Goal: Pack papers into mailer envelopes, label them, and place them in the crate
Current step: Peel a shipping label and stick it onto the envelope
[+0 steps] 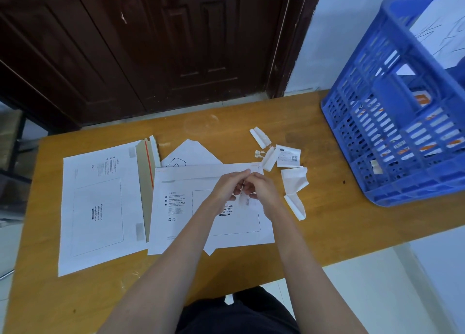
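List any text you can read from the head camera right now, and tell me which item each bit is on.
"Please attach the express waybill here": left mailer envelope, printed sideways.
"...ttach", "...press", "...ybill here": centre mailer envelope, start hidden by the left hand.
Numbered small print on both envelopes: too small to read.
Small label with a square code: too blurred to read.
Scrawl on the sheet in the blue crate: illegible.

Both hands meet above the middle mailer [201,208]: left hand [227,186] and right hand [264,190] pinch a small label [247,201] between them. Another mailer [100,208] lies left, paper scraps [293,180] right, the blue crate [402,122] far right on the table [251,265].
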The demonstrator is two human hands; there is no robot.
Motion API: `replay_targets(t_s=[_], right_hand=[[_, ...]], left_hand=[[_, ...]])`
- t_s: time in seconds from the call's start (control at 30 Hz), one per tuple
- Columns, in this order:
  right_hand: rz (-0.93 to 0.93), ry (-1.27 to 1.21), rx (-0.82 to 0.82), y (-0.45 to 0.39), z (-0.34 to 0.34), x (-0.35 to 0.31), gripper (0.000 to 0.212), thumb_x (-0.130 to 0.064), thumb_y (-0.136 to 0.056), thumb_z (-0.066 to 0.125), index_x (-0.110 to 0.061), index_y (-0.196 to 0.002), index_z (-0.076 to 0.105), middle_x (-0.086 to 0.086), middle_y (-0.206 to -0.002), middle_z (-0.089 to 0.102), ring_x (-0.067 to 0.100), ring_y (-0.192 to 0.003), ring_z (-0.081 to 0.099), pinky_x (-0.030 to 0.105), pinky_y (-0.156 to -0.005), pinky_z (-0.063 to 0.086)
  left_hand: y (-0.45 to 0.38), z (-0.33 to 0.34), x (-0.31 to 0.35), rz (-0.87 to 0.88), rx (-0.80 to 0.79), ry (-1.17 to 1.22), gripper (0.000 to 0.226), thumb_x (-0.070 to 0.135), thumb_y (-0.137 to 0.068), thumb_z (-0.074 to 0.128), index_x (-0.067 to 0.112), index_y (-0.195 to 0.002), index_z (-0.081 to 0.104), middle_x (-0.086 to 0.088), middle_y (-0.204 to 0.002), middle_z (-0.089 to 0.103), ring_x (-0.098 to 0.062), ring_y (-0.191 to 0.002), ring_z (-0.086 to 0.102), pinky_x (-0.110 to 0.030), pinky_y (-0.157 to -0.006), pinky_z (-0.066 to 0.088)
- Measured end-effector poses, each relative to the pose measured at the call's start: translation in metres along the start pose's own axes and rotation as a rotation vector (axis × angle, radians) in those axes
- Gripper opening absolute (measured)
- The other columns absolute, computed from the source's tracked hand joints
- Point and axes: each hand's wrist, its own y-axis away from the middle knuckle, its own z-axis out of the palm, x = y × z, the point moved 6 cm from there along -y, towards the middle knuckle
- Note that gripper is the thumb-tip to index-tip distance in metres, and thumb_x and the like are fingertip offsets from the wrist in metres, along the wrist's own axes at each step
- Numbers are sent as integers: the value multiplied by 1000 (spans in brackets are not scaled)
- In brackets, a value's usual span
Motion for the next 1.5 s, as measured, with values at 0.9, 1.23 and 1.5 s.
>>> replay_targets(t_s=[0.9, 1.23, 1.5], right_hand=[[60, -113, -11, 4, 9, -4, 33, -36, -83, 67, -10, -63, 62, -1, -51, 49, 13, -51, 39, 24, -53, 32], [-16, -166, 45, 3, 5, -1, 32, -22, -89, 62, -11, -64, 46, -4, -50, 43, 7, -44, 40, 16, -46, 34], [-60, -243, -65, 5, 15, -2, 32, -28, -87, 68, -13, -64, 53, -5, -53, 44, 11, -54, 40, 25, -66, 43]], left_hand=[[0, -4, 6, 19, 14, 544, 42, 19, -93, 47, 21, -54, 32, 7, -51, 26, -11, -50, 24, -23, -50, 20], [4, 0, 1, -32, 76, 128, 44, 56, -89, 51, 21, -62, 48, 3, -63, 47, -15, -66, 46, -29, -69, 36], [-1, -9, -3, -11, 42, 405, 44, 29, -94, 54, 16, -52, 52, -7, -64, 43, -20, -63, 43, -29, -65, 39]])
